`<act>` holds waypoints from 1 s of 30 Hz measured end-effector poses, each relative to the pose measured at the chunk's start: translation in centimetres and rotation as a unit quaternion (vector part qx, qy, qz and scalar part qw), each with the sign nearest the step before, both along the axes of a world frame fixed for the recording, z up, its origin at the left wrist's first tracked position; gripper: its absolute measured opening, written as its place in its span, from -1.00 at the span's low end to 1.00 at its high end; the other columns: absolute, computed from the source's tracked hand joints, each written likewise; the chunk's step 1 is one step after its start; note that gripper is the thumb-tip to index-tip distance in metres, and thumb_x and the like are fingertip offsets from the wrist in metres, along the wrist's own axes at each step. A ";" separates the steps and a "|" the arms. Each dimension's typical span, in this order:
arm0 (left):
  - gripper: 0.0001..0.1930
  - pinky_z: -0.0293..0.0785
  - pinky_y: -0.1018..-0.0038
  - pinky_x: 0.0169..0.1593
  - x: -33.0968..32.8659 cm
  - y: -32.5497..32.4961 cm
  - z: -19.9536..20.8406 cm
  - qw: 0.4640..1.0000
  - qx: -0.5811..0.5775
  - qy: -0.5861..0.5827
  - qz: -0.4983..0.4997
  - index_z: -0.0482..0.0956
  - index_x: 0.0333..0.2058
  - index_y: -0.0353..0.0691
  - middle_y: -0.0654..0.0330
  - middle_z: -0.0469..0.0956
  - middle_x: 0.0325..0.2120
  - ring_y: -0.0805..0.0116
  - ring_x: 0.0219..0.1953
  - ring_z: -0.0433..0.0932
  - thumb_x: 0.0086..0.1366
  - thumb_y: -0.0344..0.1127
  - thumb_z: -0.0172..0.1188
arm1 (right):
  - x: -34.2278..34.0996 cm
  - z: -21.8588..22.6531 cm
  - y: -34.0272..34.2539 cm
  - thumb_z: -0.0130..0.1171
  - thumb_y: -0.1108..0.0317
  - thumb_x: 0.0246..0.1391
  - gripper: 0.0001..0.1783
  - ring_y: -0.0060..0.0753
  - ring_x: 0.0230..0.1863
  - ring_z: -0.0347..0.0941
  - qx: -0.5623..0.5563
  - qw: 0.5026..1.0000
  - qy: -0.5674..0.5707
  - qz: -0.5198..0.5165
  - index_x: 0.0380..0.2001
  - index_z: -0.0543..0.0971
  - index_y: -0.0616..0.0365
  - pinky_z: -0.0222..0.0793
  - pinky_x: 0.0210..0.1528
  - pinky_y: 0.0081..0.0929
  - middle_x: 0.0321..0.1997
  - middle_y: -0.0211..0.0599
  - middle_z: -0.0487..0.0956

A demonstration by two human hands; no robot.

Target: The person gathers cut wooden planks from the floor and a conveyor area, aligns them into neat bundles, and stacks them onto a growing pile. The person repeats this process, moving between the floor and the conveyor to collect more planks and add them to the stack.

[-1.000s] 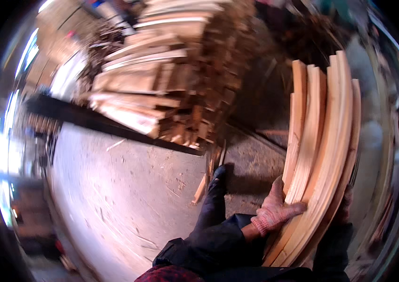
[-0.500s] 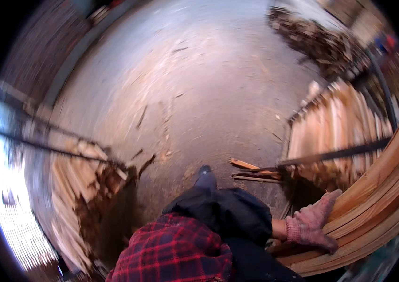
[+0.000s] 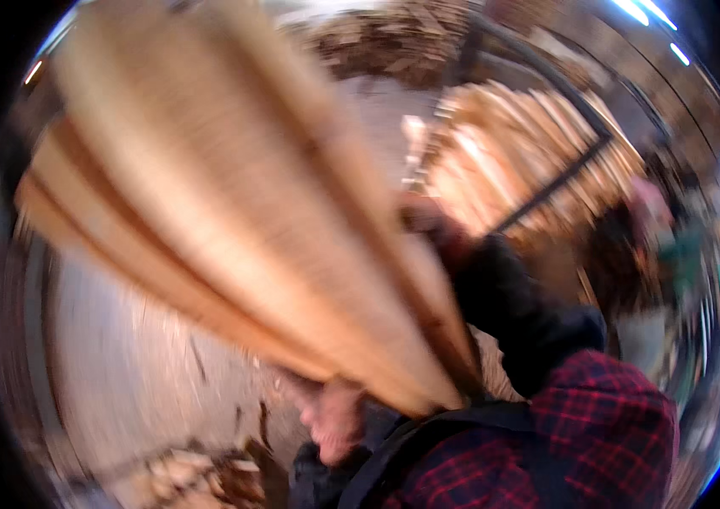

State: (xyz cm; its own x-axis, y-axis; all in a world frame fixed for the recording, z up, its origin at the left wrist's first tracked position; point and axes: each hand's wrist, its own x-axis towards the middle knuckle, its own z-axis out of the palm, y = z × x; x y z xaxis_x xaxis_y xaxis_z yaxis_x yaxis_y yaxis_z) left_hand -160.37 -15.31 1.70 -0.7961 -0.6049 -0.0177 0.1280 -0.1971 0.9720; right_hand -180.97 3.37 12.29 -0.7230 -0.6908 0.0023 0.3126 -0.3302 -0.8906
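We are mid-carry: our left hand [image 3: 334, 416] seems (blur) closed under the bundle of long boards [image 3: 233, 212] — right hand unseen; next, steadying them past the stacked planks [image 3: 521, 161].

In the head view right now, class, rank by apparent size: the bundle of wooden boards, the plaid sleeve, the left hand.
1. Bundle of wooden boards, though closeness to the camera and blur inflate it.
2. Plaid sleeve.
3. Left hand, under the boards' lower end.
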 end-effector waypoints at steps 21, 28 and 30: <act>0.19 0.38 0.19 0.16 -0.5 42.3 13.6 0.815 0.056 0.060 -0.574 -0.16 0.29 -0.17 -0.03 0.29 0.09 0.09 0.11 0.36 -0.26 -0.39 0.52 | 26.0 1.6 50.9 0.18 0.23 0.15 -0.42 -0.49 0.03 0.44 -0.055 0.899 0.076 -0.427 0.20 0.37 0.21 0.42 0.08 -0.44 0.09 -0.31 0.51; 0.03 0.29 0.18 0.22 0.1 47.6 8.3 0.803 -0.005 0.050 -0.594 -0.35 0.41 0.00 0.02 0.03 0.33 0.09 0.24 0.22 0.23 -0.13 0.29 | 24.9 0.2 56.9 0.15 0.24 0.19 -0.44 -0.49 0.09 0.40 -0.173 0.918 0.133 -0.330 0.22 0.37 0.21 0.39 0.12 -0.42 0.13 -0.31 0.49; 0.04 0.20 0.18 0.27 0.2 48.3 8.1 0.804 0.017 0.052 -0.592 -0.34 0.41 -0.03 0.04 0.00 0.35 0.11 0.27 0.16 0.23 -0.10 0.30 | 25.0 0.6 56.5 0.13 0.24 0.19 -0.46 -0.48 0.10 0.41 -0.206 0.921 0.123 -0.307 0.21 0.39 0.20 0.38 0.14 -0.41 0.13 -0.30 0.49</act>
State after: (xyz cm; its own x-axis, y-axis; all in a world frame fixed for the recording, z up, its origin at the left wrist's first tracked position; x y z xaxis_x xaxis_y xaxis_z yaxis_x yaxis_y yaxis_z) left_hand -160.20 32.97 9.79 -0.8123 0.5770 0.0847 -0.0888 -0.2659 0.9599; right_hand -156.01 59.83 12.92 -0.9199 -0.0565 0.3882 -0.2391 -0.7037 -0.6690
